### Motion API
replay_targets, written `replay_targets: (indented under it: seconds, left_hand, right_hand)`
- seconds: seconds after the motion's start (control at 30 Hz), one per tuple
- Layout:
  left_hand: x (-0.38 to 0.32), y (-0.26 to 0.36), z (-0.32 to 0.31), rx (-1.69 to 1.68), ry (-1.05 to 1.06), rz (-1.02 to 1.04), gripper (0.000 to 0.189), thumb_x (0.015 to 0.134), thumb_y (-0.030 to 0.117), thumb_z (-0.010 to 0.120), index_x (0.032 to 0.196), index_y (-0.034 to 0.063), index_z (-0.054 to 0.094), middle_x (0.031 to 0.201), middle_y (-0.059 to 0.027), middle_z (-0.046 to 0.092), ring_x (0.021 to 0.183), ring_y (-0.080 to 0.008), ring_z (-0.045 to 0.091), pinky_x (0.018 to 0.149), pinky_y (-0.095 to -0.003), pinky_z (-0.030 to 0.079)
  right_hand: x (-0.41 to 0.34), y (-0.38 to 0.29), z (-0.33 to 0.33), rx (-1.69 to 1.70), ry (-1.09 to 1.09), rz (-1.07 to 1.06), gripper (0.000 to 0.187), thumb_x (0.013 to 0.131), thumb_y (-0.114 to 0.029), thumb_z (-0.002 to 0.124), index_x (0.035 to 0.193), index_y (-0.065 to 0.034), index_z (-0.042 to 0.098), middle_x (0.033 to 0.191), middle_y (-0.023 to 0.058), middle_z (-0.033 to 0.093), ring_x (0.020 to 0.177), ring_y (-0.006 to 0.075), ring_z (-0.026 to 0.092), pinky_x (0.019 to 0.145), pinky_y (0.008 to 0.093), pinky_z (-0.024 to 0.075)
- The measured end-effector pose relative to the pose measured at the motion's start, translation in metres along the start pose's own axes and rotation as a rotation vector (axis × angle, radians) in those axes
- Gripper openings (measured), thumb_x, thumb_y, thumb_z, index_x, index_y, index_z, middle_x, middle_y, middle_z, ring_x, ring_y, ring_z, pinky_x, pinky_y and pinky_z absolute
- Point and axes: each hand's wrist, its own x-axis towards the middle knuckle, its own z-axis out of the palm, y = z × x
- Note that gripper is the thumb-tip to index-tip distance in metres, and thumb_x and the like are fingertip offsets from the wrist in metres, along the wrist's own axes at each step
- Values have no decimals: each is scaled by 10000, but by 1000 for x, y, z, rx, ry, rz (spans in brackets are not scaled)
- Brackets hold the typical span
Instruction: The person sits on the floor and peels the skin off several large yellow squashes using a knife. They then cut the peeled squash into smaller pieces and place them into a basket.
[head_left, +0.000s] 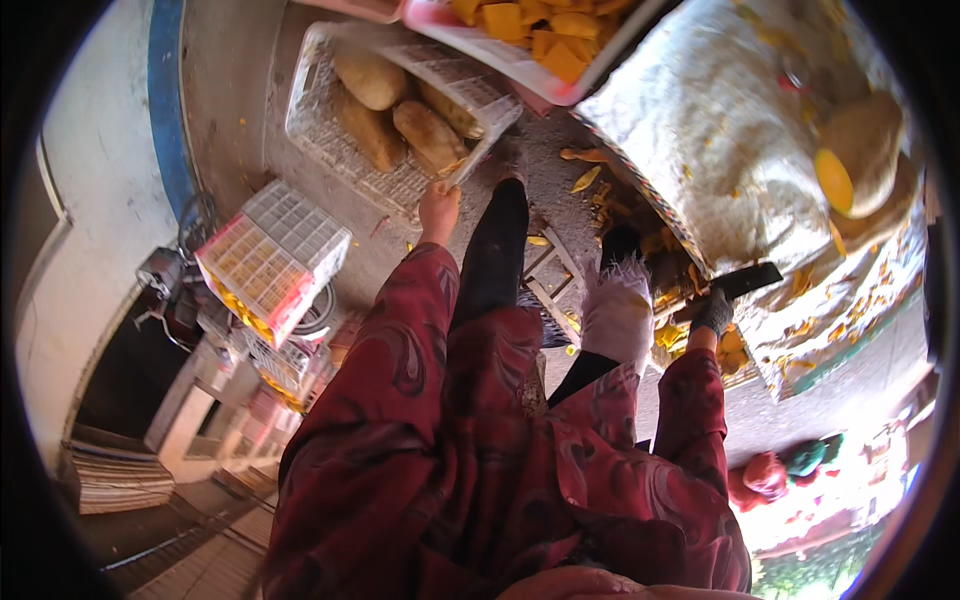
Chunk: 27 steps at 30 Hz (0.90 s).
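My bare left hand (439, 206) grips the near rim of a white plastic crate (337, 154) that lies at the upper left. Several large tan gourds or squashes (367, 79) rest inside the crate. At the right, my gloved right hand (711, 311) holds a broad dark-bladed knife (750, 280) beside the edge of a table with a whitish cover (675, 150). Farther along that cover sit whole squashes (870, 142), one with a cut orange end. Orange scraps are scattered on the cover.
A tub (562, 94) of orange pieces stands at the top. On the left, a crate (277, 247) with yellow-orange contents is near a parked cycle (161, 274). A small wooden stool (553, 274) stands between my legs and the table. Peelings (586, 178) litter the floor.
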Motion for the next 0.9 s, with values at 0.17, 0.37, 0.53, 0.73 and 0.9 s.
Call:
replay_targets:
  seconds: [0.17,0.37,0.53,0.73,0.9]
  left_hand:
    - [52,-24,-14,44,26,-148,530,815,419,683,1144,9,616,1069,-240,672,1062,-400,624,885,-449,481]
    - [78,19,-17,-521,51,-157,674,756,332,783,1274,-19,532,1156,-198,655,1106,-329,616,935,-397,473]
    - [139,5,50,-593,361,159,861,672,260,852,1361,-20,418,1330,-208,525,1226,-319,522,1009,-389,444]
    - [130,48,42,-327,328,-239,981,624,274,889,1394,-50,374,1344,-212,513,1213,-318,531,1013,-387,455]
    - [158,-14,21,-886,119,-148,780,705,309,838,1314,-20,480,1214,-176,612,1063,-306,629,924,-400,533]
  right_hand:
    - [-9,-4,25,-263,58,-42,349,853,-241,664,1073,25,613,809,170,675,659,327,682,581,438,584]
    - [-16,-10,39,-369,199,-108,355,855,-241,636,1057,51,630,863,196,689,690,328,696,626,429,590]
    - [-39,-25,54,-500,225,-55,519,857,-289,633,1148,118,495,921,242,680,713,299,707,642,386,601]
    - [-60,-28,64,-308,123,-116,386,857,-217,627,1092,73,525,813,197,662,642,300,687,615,415,600]
    - [-57,-30,72,-292,156,-100,313,788,-174,612,997,60,616,814,185,668,645,318,666,608,428,573]
